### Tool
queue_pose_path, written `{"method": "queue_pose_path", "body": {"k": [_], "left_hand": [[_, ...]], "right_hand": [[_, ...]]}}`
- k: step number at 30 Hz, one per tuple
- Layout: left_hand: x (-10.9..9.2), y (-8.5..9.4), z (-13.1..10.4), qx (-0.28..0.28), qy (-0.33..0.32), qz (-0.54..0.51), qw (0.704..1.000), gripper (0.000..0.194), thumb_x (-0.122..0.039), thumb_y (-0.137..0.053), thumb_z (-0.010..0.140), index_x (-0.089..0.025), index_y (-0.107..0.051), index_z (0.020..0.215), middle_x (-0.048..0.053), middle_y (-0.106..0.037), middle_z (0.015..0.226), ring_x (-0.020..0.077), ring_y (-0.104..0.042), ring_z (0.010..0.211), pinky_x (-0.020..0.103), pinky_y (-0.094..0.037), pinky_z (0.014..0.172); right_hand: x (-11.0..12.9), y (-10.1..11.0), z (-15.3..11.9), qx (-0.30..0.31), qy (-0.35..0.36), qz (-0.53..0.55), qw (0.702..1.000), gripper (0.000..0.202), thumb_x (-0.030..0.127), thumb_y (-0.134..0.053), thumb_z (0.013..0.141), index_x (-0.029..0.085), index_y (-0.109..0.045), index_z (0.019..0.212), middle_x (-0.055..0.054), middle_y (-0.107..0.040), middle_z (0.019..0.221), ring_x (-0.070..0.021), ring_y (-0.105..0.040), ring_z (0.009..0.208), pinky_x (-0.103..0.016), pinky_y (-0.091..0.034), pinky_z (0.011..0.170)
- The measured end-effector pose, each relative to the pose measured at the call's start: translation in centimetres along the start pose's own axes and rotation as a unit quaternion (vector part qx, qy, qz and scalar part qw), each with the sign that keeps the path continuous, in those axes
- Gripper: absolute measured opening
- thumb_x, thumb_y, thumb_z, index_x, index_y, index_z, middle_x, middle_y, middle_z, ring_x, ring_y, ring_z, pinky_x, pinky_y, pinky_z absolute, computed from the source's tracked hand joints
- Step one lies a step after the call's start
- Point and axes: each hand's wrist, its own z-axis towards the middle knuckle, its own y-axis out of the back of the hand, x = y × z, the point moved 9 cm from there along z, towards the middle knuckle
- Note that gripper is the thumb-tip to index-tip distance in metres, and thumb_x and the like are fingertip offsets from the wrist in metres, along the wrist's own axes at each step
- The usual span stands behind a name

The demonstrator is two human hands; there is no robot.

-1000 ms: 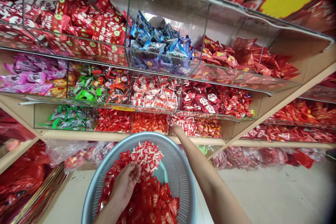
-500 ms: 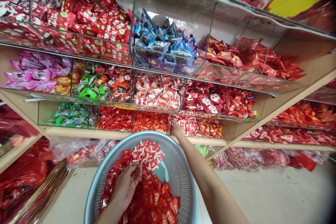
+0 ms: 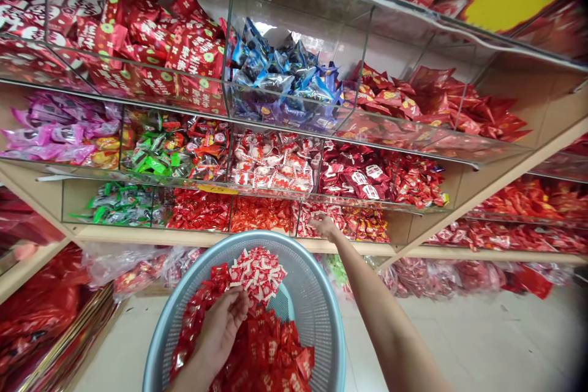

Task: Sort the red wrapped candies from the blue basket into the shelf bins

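My left hand (image 3: 220, 324) is in the blue-grey basket (image 3: 319, 303), fingers (image 3: 239, 301) loosely curled right by a pile of small red-and-white candies (image 3: 260, 269), red packets (image 3: 278, 352) heaped on both sides, and I can't tell if they're pinching anything. My right hand (image 3: 325, 226) is over at the bottom shelf (image 3: 184, 234), by similar-looking sweets (image 3: 339, 215), too blurry to say what it's got.
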Motion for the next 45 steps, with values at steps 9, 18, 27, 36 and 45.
{"method": "queue_pose_path", "body": {"k": [9,18,27,36,45], "left_hand": [[0.0,-0.5,0.1,0.007,-0.002,0.020,1.000,0.016,0.000,-0.049,0.080,-0.009,-0.062,0.082,0.006,-0.067,0.072,0.0096,-0.065,0.062,0.017,-0.054,0.055],[1.6,-3.1,-1.2,0.118,-0.019,0.146,0.982,0.022,-0.025,-0.069,0.072,-0.013,-0.065,0.090,0.010,-0.070,0.087,0.0182,-0.068,0.078,0.027,-0.055,0.068],[1.7,-2.8,-0.3,0.122,-0.092,0.272,0.950,0.042,-0.051,-0.072,0.062,-0.013,-0.065,0.078,0.006,-0.069,0.069,0.0173,-0.064,0.063,0.027,-0.050,0.061],[0.1,-3.0,-0.2,0.124,-0.148,0.276,0.942,0.033,-0.045,-0.071,0.066,-0.014,-0.065,0.074,0.005,-0.069,0.074,0.0192,-0.066,0.074,0.027,-0.051,0.069],[-3.4,-1.1,3.1,0.051,-0.110,0.107,0.987,0.012,-0.023,-0.065,0.078,-0.012,-0.059,0.078,0.008,-0.071,0.078,0.0144,-0.068,0.072,0.025,-0.055,0.069]], "right_hand": [[0.1,0.5,-4.0,0.041,0.045,0.217,0.974,0.042,0.050,-0.070,0.063,0.022,-0.045,0.082,0.009,-0.044,0.061,-0.0027,-0.035,0.039,-0.016,-0.015,0.036],[0.2,-8.5,-16.5,0.205,0.025,0.300,0.932,0.039,0.052,-0.067,0.069,0.023,-0.053,0.091,0.009,-0.051,0.060,-0.0013,-0.029,0.033,-0.017,-0.009,0.034],[-0.3,-14.3,-20.3,0.249,0.054,0.278,0.926,0.032,0.049,-0.066,0.072,0.023,-0.054,0.084,0.006,-0.059,0.071,-0.0031,-0.036,0.033,-0.019,-0.025,0.033],[-1.6,-13.3,-19.2,0.184,0.031,0.291,0.938,0.034,0.051,-0.066,0.072,0.023,-0.053,0.085,0.007,-0.054,0.056,-0.0064,-0.040,0.035,-0.019,-0.024,0.034],[-3.3,-12.7,-18.3,0.147,-0.016,0.325,0.934,0.038,0.053,-0.068,0.069,0.022,-0.056,0.086,0.009,-0.047,0.048,-0.0061,-0.035,0.035,-0.020,-0.017,0.035]]}}
